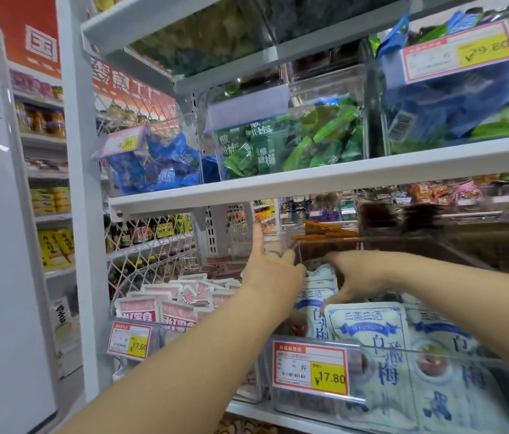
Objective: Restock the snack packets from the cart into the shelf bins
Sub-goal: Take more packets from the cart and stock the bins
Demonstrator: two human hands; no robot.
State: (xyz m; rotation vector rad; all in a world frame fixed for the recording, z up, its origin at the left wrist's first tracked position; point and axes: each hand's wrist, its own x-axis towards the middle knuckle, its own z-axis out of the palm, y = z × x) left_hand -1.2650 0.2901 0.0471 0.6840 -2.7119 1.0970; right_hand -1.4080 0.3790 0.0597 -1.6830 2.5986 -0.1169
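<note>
While both bare arms stretch in from below, the hands meet over the clear bin [309,407] on the lower shelf, which is packed with white-and-blue snack packets [369,336] standing on edge. The right hand [356,277] is spread wide above the packets at the bin's left end. Its thumb points down and touches the top of the front packet, and its fingers reach over the ones behind. The left hand [270,270] is just beside it at the bin's left wall, index finger straight up and a ring [273,253] on another finger. Its other fingers bend out of sight past the bin edge, so I cannot tell whether they hold anything. A red-and-yellow price tag [311,368] reading 17.80 hangs on the bin's front. To the left, a neighbouring bin holds pink packets [165,308] behind its own tag [129,339]. On the white shelf [309,180] above sit bins of green packets [256,148] and blue packets [165,167].
</note>
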